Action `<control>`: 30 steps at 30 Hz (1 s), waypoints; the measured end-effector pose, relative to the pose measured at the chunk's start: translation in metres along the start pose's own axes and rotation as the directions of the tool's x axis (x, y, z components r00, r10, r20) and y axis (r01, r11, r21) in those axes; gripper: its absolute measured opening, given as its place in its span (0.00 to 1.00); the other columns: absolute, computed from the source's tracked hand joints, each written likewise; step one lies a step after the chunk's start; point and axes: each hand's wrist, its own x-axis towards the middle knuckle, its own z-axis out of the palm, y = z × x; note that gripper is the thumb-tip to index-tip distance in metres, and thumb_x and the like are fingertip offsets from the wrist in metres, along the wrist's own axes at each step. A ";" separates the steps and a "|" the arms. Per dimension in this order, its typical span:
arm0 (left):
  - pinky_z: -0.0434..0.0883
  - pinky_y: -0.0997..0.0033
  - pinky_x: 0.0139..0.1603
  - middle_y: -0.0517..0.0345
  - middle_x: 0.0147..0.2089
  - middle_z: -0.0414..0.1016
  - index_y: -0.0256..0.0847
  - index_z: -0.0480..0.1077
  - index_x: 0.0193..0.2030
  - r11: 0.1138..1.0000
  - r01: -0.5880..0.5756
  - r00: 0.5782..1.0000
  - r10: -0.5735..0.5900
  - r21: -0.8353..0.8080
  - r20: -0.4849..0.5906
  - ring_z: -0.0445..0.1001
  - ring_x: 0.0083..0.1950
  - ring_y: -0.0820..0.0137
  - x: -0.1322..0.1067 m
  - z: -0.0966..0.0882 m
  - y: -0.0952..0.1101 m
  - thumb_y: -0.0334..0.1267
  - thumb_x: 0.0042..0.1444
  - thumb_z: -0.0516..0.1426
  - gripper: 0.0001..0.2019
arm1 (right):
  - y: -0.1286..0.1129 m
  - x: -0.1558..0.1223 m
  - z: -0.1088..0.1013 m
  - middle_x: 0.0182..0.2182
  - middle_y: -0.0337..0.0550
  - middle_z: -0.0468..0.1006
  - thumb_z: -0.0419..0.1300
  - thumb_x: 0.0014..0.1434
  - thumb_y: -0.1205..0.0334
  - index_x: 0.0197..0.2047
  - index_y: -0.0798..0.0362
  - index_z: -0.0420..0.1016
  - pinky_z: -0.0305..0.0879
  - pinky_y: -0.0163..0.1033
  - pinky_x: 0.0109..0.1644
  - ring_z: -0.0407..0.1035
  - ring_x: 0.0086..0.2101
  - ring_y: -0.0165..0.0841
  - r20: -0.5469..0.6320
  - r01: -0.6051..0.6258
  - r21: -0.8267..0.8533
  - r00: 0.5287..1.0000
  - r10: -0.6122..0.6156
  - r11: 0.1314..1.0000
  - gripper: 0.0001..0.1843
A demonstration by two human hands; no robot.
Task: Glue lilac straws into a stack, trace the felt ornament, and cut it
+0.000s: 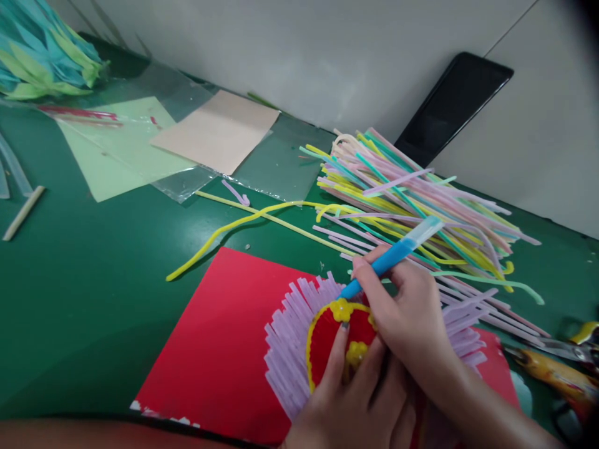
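My right hand [407, 299] grips a slim blue pen-like tool [392, 257] with a clear end. Its tip points down at the top edge of a craft piece with a red middle [322, 337], a yellow rim and small yellow flowers [357, 353]. Lilac strips [290, 330] fan out around that rim. On the red centre lies my left hand [355, 393], fingers apart, the index fingertip touching the upper yellow flower. Both hands hide the lower right part of the piece. Beneath everything is a red sheet [196, 337].
Pastel fuzzy stems [412, 206] are heaped at the back right, near a dark phone [456, 103] leaning on the wall. Pliers [556, 368] lie at the right edge. Paper sheets [219, 131], a yellow stem [219, 237] and teal-green petals [42, 50] are toward the left.
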 end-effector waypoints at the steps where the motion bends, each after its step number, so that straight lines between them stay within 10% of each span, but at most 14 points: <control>1: 0.42 0.55 0.70 0.73 0.53 0.75 0.54 0.75 0.48 1.000 0.000 1.000 0.000 0.002 0.003 0.66 0.58 0.68 0.000 0.000 0.000 0.39 0.65 0.47 0.15 | 0.001 0.000 0.000 0.16 0.39 0.70 0.55 0.58 0.57 0.22 0.51 0.66 0.61 0.37 0.26 0.65 0.21 0.31 -0.017 0.010 -0.019 1.000 -0.011 1.000 0.14; 10: 0.49 0.52 0.68 0.69 0.58 0.72 0.54 0.74 0.50 0.998 -0.026 0.999 0.024 0.049 0.045 0.62 0.63 0.64 -0.003 0.000 0.001 0.39 0.65 0.47 0.15 | -0.003 -0.004 -0.007 0.19 0.38 0.71 0.56 0.60 0.56 0.25 0.50 0.67 0.62 0.36 0.25 0.65 0.21 0.30 -0.100 -0.008 0.090 0.995 0.017 0.996 0.13; 20: 0.59 0.60 0.58 0.68 0.51 0.77 0.51 0.74 0.48 1.000 -0.005 1.000 0.005 -0.013 0.022 0.71 0.47 0.67 0.002 -0.002 0.001 0.38 0.67 0.45 0.17 | -0.025 -0.010 -0.004 0.25 0.35 0.75 0.56 0.62 0.56 0.25 0.50 0.70 0.65 0.35 0.36 0.70 0.29 0.28 0.442 0.045 0.287 0.880 -0.174 0.957 0.14; 30: 0.61 0.54 0.55 0.59 0.51 0.76 0.49 0.69 0.57 0.991 -0.120 0.944 0.132 -0.060 0.302 0.69 0.53 0.60 -0.006 -0.002 0.003 0.41 0.66 0.47 0.17 | -0.029 -0.008 -0.003 0.23 0.32 0.73 0.55 0.63 0.57 0.25 0.51 0.68 0.61 0.34 0.36 0.67 0.26 0.26 0.575 0.172 0.264 0.762 -0.298 0.949 0.15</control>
